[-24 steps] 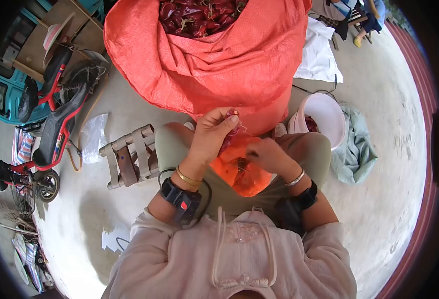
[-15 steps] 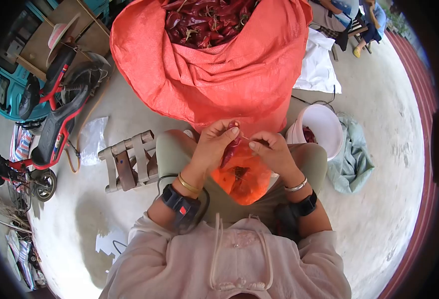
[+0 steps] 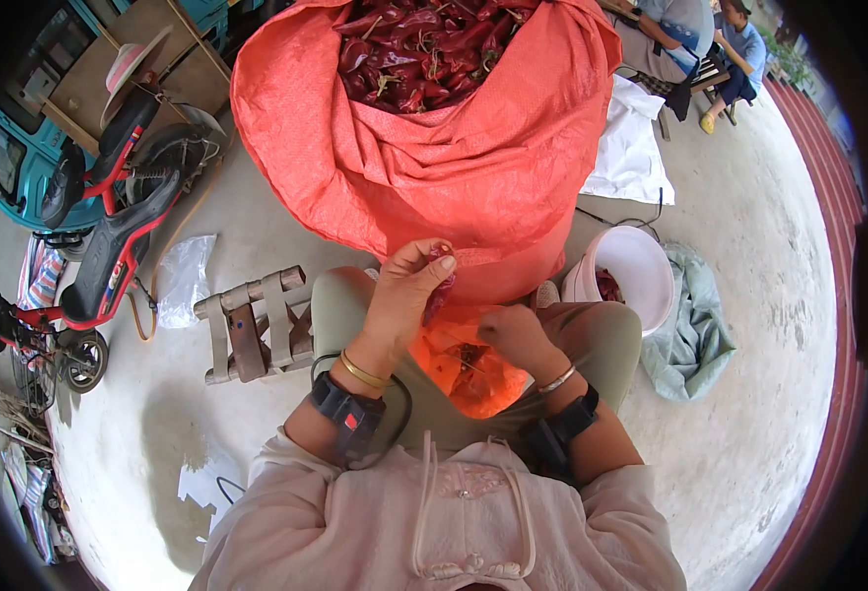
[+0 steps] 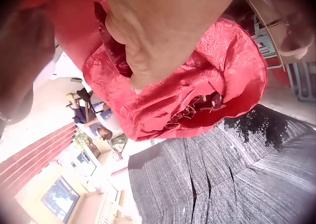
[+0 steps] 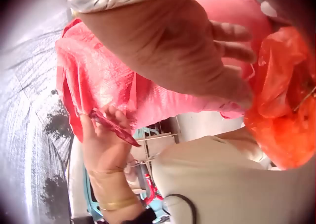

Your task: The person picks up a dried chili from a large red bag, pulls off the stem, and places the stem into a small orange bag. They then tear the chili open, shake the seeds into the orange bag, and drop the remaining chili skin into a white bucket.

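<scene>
Pinched upright between thumb and fingers of my left hand (image 3: 404, 295) is a dark red chili (image 3: 440, 286). The left wrist view shows that chili (image 4: 112, 43) close beside the thumb. My right hand (image 3: 521, 340) is lower and to the right, above an orange plastic bag (image 3: 488, 392) that lies between the legs with small stem-like bits inside. In the right wrist view the right hand (image 5: 173, 48) has its fingers loosely extended near the orange bag (image 5: 279, 115), with no chili visible in them; the left hand (image 5: 106, 152) holds its chili apart from it.
A large red sack (image 3: 424, 187) full of dried chilies stands in front. To the right are a white bucket (image 3: 651, 281) with some chilies and a green cloth sack (image 3: 695, 345). A folding stool (image 3: 257, 330) and a red-and-black bike (image 3: 119, 241) are at left; seated people are at upper right.
My right hand was up near the chili half a second ago; it has moved down and away, over the orange bag. My left hand keeps its grip on the chili.
</scene>
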The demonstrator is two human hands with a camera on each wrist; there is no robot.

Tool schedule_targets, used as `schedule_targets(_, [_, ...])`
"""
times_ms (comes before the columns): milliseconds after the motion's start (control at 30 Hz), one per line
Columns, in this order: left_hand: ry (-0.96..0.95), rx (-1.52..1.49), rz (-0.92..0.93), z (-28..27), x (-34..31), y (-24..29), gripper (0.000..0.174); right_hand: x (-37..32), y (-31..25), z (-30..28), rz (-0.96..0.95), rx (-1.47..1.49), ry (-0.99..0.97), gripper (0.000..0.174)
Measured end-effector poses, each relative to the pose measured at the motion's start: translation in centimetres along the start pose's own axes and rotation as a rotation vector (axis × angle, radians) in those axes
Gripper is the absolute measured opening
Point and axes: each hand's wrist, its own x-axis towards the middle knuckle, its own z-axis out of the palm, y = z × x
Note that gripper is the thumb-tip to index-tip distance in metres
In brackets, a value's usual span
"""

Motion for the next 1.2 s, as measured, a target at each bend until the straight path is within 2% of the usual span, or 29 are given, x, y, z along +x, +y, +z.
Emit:
schedule_targets(67, [-0.006,-0.035,-0.015,-0.2,0.1,0.4,0.010,-1.6,-0.7,1.7,-0.050,-0.078,-0.023,0.012])
schedule_targets(133, [-0.004,-0.053,-0.028,-0.3,-0.1,0.7,0.012,-1.1,-1.5,1.3,-0.017,-0.139,-0.175,0.017])
schedule_targets(200, [0.003,-0.048,-0.042,-0.3,-0.3,0.8,0.013,0.8,-1.6,-0.2,0.104,-0.185,-0.451,0.024])
schedule_targets(333, [0.036,-0.056,-0.020,-0.1,-0.1,0.4,0.014,0.8,-3.3,-4.0,0.097,0.047,0.114,0.036])
schedule_targets(400, [0.012,-0.055,-0.027,0.2,-0.4,0.5,0.014,1.1,-3.5,-4.2,0.089,0.127,0.298,0.034])
schedule_targets(500, [0.014,-0.024,0.009,1.1,-0.7,-0.1,0.015,1.1,-4.6,-4.2,0.232,1.038,0.252,0.027])
schedule_targets(600, [-0.104,0.037,0.080,2.1,-0.6,-1.4,0.023,1.3,-5.1,-4.6,0.269,0.958,0.131,0.022])
schedule_targets(633, [-0.145,0.075,0.093,2.5,-0.5,-1.4,0.025,1.3,-5.2,-5.3,0.322,1.071,0.195,0.020])
schedule_targets(700, [-0.166,0.217,0.193,3.0,-0.6,-0.6,0.034,1.0,-5.3,-6.7,0.437,1.300,0.325,0.017])
schedule_targets(767, [-0.123,0.431,0.306,3.5,-0.6,1.8,0.037,0.1,-2.9,-7.4,0.579,1.446,0.577,0.015])
schedule_targets(800, [-0.058,0.324,0.365,3.8,-0.1,2.7,0.027,-0.5,-1.5,-8.2,0.557,1.512,0.668,0.016])
schedule_targets(900, [0.056,0.656,0.645,2.8,2.5,5.9,0.023,-2.7,4.6,-9.9,0.495,1.681,0.939,0.019])
schedule_targets(967, [0.136,0.850,0.775,2.8,3.9,8.7,0.021,-3.5,7.5,-10.4,0.660,1.742,1.164,0.021])
schedule_targets(1000, [0.178,0.947,0.838,2.9,4.8,9.8,0.020,-3.2,7.0,-11.0,0.670,1.731,1.185,0.026])
schedule_targets(1100, [0.345,1.247,1.025,2.2,8.4,11.6,0.017,-2.6,6.5,-10.0,0.728,1.772,0.990,0.027])
schedule_targets(1133, [0.403,1.335,1.008,2.2,9.3,11.9,0.017,-2.2,6.1,-9.3,0.664,1.764,0.892,0.023])
schedule_targets(1200, [0.519,1.510,0.971,2.3,10.7,12.3,0.016,-1.0,4.4,-8.6,0.678,1.762,0.846,0.020])
